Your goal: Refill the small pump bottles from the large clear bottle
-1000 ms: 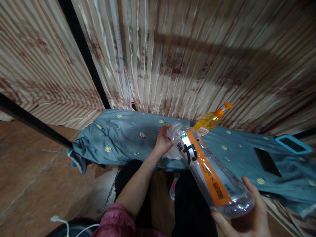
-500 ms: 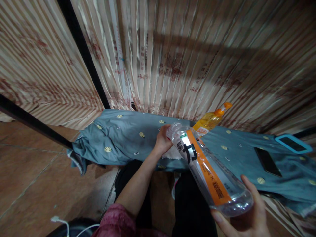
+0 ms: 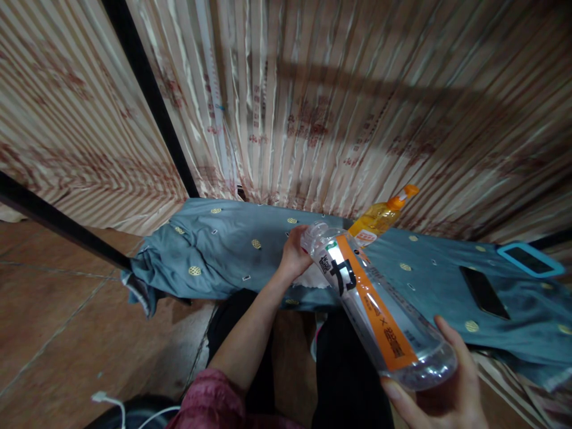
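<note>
A large clear plastic bottle (image 3: 375, 304) with an orange and silver label is held at a slant across my lap, its neck toward the upper left. My left hand (image 3: 295, 255) grips it near the neck, the fingers partly hidden behind the bottle. At the base, my right hand (image 3: 451, 387) is wrapped round the bottom end. No liquid shows inside it. Behind the bottle stands a pump bottle (image 3: 378, 218) of yellow liquid with an orange pump top. A white sheet (image 3: 313, 277), perhaps paper, lies on the cloth under the bottle, partly covered.
The narrow table's grey-blue cloth (image 3: 223, 256) has pineapple prints. A black phone (image 3: 484, 292) and a blue-framed tablet-like device (image 3: 531, 260) lie at the right. A striped curtain (image 3: 304, 107) hangs behind. Dark poles (image 3: 152, 101) rise at the left. A white cable (image 3: 109, 400) is at lower left.
Almost nothing differs. The bottle and my right hand have shifted very slightly to the left; both hands keep their hold.
</note>
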Motion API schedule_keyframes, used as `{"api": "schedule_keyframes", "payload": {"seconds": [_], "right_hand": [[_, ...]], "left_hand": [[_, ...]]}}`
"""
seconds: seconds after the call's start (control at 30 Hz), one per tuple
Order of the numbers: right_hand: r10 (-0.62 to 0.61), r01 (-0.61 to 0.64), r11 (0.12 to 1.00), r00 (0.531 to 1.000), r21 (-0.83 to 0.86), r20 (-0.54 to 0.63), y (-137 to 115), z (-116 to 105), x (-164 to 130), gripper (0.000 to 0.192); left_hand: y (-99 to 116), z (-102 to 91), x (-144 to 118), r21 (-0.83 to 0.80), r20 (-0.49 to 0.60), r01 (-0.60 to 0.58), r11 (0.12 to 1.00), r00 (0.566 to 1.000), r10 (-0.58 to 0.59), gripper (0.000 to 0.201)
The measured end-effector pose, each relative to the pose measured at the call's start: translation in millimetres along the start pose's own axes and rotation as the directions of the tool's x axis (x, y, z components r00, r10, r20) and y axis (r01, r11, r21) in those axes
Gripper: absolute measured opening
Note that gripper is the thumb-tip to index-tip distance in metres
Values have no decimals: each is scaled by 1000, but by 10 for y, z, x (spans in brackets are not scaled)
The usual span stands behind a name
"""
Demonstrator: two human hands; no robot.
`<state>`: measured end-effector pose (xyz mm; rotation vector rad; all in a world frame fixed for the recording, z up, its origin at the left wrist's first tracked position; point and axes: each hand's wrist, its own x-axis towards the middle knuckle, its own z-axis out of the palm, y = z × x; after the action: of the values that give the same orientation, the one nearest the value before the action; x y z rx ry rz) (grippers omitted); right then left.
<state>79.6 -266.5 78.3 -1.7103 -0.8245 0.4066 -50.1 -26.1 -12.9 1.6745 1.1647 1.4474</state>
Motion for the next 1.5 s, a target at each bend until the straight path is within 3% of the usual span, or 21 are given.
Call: {"api": "schedule_keyframes", "payload": {"seconds": [0.37,0.8,1.27,1.5], "right_hand": [[-29,30,998,999,-48,16,-18,-9,6,126],[-177,178,978,984,-113,17,13,-32,28,117],[-136,140,986,989,-90,56,-7,-46,21,115],[-207,212,968,977,-135,43,21,-61,48,112]], "left_hand": [[-25,13,0,8,-10,-24,1000,1000,24,41],[-20,10,4,24,-6,-25,999,1000,25,42],[20,4,8,33,1,-5,999,1000,5,42],[15,15,13,24,-1,6,1000,1000,-6,41]]}}
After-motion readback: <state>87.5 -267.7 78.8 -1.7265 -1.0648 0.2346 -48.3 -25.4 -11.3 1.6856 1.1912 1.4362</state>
